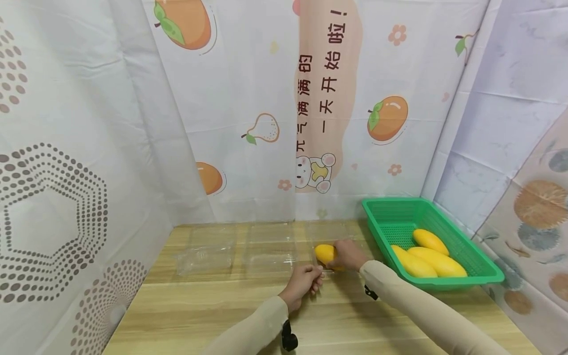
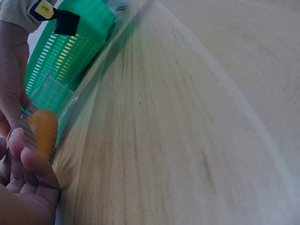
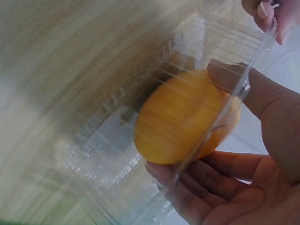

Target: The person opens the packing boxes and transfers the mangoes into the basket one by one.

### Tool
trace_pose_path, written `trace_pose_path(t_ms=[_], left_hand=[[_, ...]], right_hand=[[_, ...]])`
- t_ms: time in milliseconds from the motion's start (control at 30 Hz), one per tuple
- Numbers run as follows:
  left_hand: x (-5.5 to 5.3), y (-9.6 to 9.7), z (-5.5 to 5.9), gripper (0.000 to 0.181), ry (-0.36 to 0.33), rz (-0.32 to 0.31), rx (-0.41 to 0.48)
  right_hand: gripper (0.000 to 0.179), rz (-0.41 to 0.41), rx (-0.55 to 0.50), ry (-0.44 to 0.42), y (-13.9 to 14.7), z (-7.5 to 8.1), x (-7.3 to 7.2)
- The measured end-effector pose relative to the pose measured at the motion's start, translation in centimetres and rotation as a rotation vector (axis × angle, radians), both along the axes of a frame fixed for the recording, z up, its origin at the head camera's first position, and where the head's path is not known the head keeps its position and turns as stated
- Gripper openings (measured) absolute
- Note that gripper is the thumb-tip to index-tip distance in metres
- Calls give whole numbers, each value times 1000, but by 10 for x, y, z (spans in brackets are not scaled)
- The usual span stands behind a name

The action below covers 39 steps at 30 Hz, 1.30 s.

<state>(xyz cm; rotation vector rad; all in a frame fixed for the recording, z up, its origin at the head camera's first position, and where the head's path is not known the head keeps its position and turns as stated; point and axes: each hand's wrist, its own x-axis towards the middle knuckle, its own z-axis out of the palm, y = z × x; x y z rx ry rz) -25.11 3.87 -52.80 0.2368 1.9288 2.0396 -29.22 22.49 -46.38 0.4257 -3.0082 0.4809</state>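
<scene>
My right hand (image 1: 349, 255) grips a yellow mango (image 3: 180, 119) within a clear plastic box (image 3: 110, 145), thumb on one side and fingers on the other. The near wall of the box crosses in front of the mango in the right wrist view. With thumb and fingertips, my left hand (image 1: 303, 283) pinches the rim of this same box; in the right wrist view only its fingertips (image 3: 263, 10) show at the top corner. The left wrist view has the mango (image 2: 44, 133) behind the clear wall, just beyond the curled left fingers.
To the right, a green basket (image 1: 481, 261) holds more mangoes (image 1: 437, 261). Two other clear plastic boxes stand on the wooden table (image 1: 199, 305), one at the left (image 1: 206, 259) and one in the middle (image 1: 269, 254). Printed curtains (image 1: 248, 187) hang behind and at both sides.
</scene>
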Motion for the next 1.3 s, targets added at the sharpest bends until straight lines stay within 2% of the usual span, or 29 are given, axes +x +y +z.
trace_pose_path(t_ms=[333,633,733,933,1300], left_hand=[[2,0,1,37,1,6,5],[1,2,-1,36,-8,10,27],[0,3,-2,36,-13,13,37],[-1,3,-2,34,-13,9,52],[1,4,-2,35,-11,35,35]], right_hand=[[33,-2,33,1,1,-2,-2],[36,10,51,64,6,1,1],[38,11,43,84,8,5,2],[41,-11,2,42,12,18,5],[38,4,-36,34,14,40,15]])
